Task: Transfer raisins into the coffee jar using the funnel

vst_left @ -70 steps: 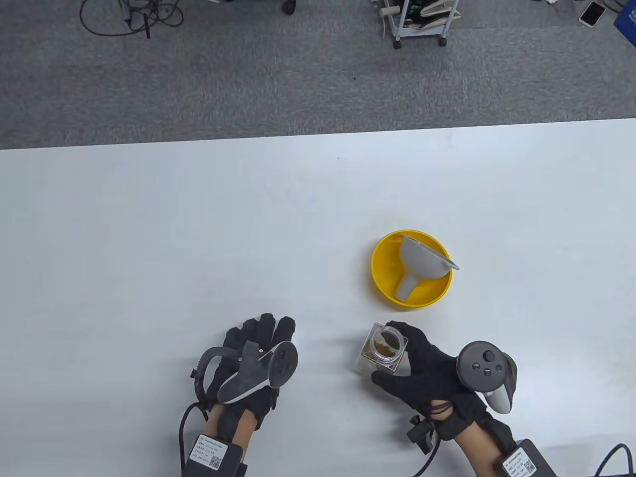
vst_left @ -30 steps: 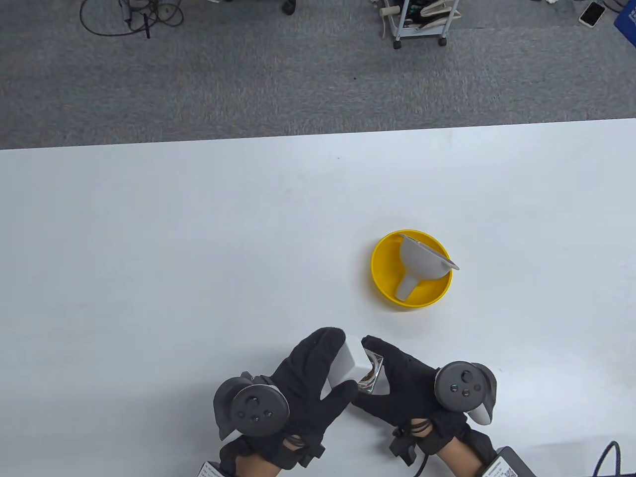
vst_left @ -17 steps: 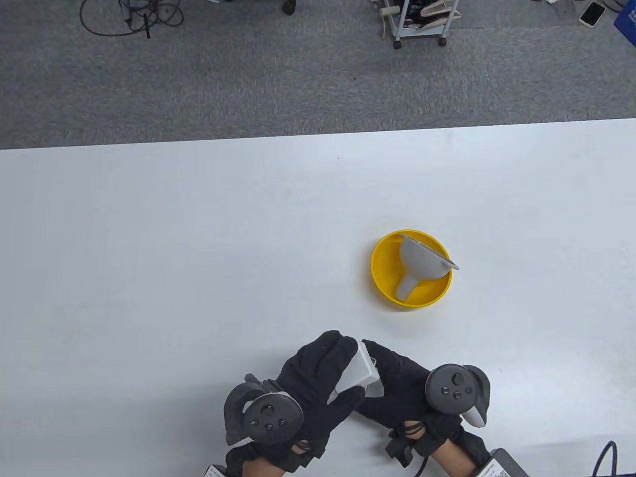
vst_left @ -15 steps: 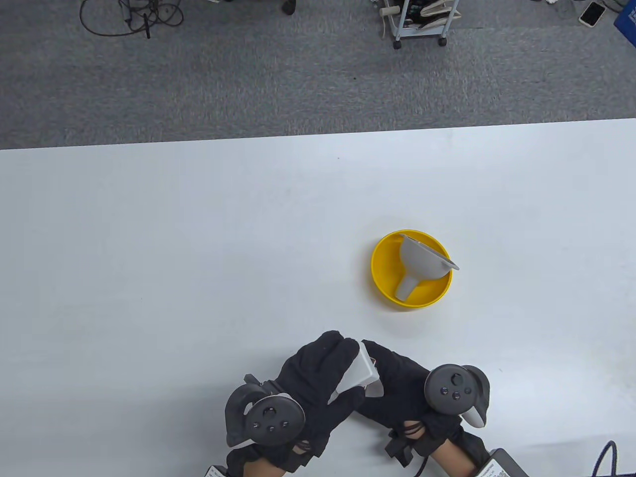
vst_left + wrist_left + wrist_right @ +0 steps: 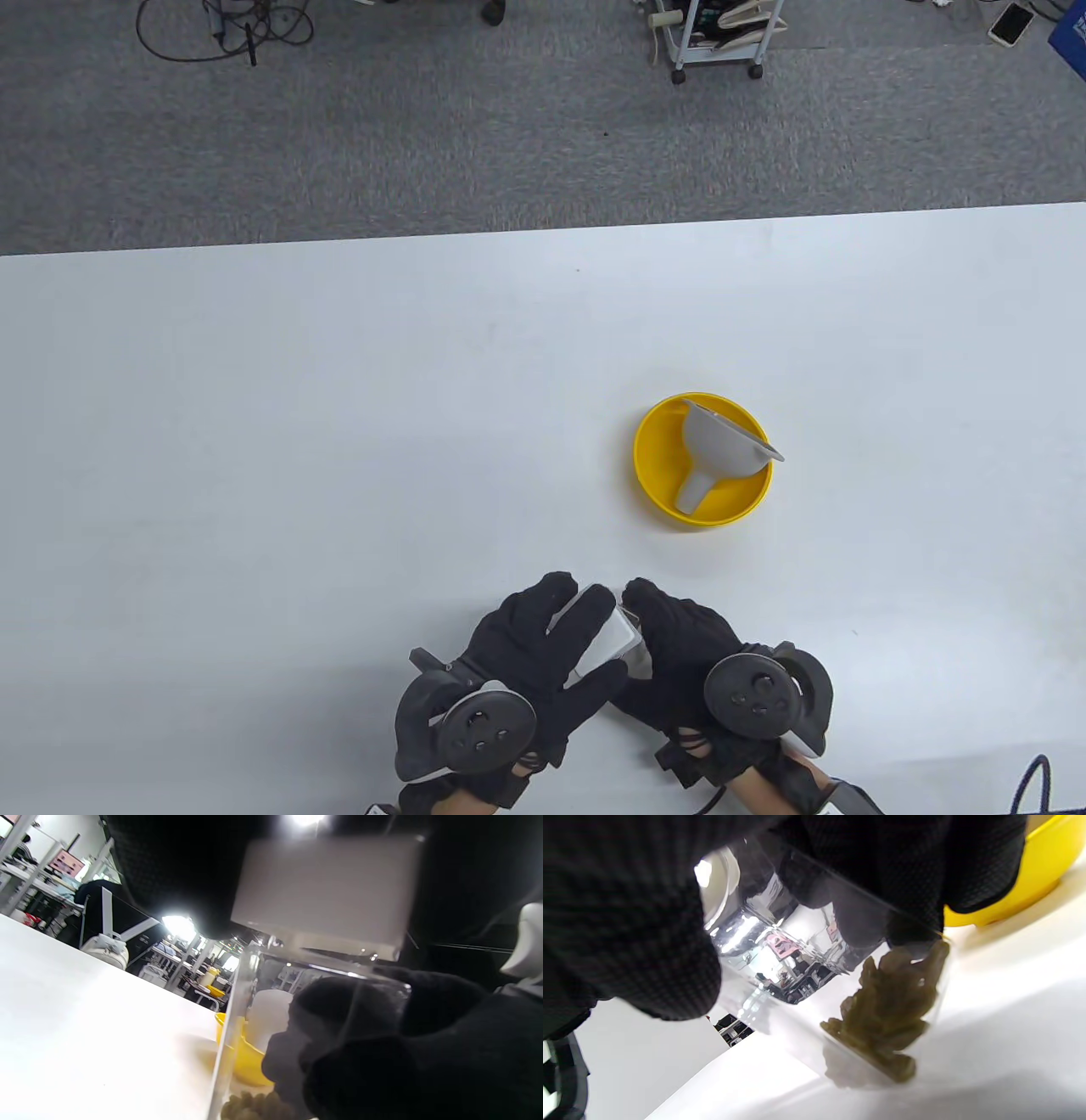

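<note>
Near the front edge of the white worktop, both gloved hands meet around a clear square coffee jar that holds a small heap of greenish-brown raisins at its bottom. The left hand has its grip closed over the jar's white lid, fingers on the far side and thumb on the near side; the left wrist view shows the lid sitting on the glass mouth, though whether it is seated tight cannot be told. The right hand wraps its grip around the glass body, its fingers pressed against the far wall above the raisins. The jar leans, tilted toward the left hand. Beyond the hands, well apart from them, a yellow bowl stands on the worktop with a grey funnel lying in it on its side, spout pointing toward the near-left.
</note>
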A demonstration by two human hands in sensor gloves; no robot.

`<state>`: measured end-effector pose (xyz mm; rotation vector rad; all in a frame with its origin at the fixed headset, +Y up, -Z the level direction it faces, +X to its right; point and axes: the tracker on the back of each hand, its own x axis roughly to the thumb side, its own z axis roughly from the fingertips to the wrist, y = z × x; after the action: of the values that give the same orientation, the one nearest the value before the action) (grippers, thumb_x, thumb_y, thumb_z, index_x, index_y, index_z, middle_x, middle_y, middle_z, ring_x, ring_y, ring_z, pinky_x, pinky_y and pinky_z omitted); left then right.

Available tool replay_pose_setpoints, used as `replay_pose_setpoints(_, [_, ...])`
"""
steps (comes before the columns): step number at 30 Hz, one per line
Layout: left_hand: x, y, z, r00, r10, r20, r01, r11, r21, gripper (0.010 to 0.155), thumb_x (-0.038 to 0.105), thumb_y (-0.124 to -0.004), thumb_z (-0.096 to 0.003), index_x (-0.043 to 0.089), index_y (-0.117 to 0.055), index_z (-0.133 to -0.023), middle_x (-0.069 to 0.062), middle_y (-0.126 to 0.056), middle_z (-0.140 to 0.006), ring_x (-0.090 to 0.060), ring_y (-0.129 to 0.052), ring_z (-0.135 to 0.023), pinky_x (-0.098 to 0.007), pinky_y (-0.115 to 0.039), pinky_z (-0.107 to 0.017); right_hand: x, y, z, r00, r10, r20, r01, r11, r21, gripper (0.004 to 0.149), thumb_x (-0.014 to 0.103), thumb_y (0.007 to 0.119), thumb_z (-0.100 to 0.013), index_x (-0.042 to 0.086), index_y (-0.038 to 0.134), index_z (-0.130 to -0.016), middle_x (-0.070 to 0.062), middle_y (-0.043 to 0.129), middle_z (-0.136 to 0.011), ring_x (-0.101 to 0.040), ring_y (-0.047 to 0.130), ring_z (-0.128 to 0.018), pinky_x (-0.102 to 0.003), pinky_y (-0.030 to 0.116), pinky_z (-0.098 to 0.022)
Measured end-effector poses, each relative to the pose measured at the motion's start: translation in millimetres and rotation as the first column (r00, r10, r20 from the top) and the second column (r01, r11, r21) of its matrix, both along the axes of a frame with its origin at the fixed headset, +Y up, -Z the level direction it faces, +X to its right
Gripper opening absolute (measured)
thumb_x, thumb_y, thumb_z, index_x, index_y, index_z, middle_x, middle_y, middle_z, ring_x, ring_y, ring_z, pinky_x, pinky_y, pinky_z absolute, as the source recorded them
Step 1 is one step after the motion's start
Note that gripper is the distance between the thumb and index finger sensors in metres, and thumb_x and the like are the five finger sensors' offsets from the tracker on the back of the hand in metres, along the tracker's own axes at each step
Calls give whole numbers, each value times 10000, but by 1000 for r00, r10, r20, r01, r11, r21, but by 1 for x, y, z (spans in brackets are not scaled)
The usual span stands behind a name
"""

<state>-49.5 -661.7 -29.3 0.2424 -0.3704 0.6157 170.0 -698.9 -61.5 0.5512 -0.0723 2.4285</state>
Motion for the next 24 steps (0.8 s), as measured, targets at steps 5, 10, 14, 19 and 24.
replay_pose_setpoints(5, [-3,-2,-4,986,113,123,-106,993,-55,629,540,-835,-451,390,-649,-1033,-82,-634,-1157,-417,-797,-939,-526,-748,-693,6,1,-8,993,-98,-64,91,990,-106,901,606,1092,-275,87,716,-908,-241,924,-869,-443,1015,-720,-629,818,-562])
replay_pose_setpoints(10, [-12,-22,-22,648,687,329,-472,701,-535,472,436,-683,-520,454,-731,-989,132,-448,-1255,-432,-299,-1108,-640,-353,-787,7,-8,-15,884,-429,-186,304,830,-468,897,584,1100,-282,76,713,-912,-247,919,-873,-445,1004,-729,-631,802,-573])
replay_pose_setpoints(14, [-18,-24,-24,653,685,321,-464,698,-545,466,440,-662,-551,432,-690,-1016,87,-355,-1271,-443,-278,-1114,-655,-335,-787,5,-7,-13,914,-369,-168,271,865,-422,905,597,1093,-280,90,699,-918,-234,912,-884,-436,1002,-737,-626,803,-575])
replay_pose_setpoints(19, [-20,-7,-8,936,324,136,-291,932,-215,759,708,-713,-483,363,-482,-1117,-107,-376,-1237,-468,-516,-1064,-644,-509,-760,6,-7,-11,968,-241,-75,207,928,-309,908,605,1091,-283,100,686,-919,-220,903,-889,-438,996,-738,-629,800,-571])
replay_pose_setpoints(24, [-5,0,3,999,36,0,-36,996,-77,831,728,-786,-445,304,-504,-1102,-136,-584,-1125,-392,-759,-930,-556,-687,-693,8,-7,-9,981,-191,-7,183,946,-267,919,609,1098,-265,108,684,-915,-213,898,-889,-434,999,-732,-625,804,-569])
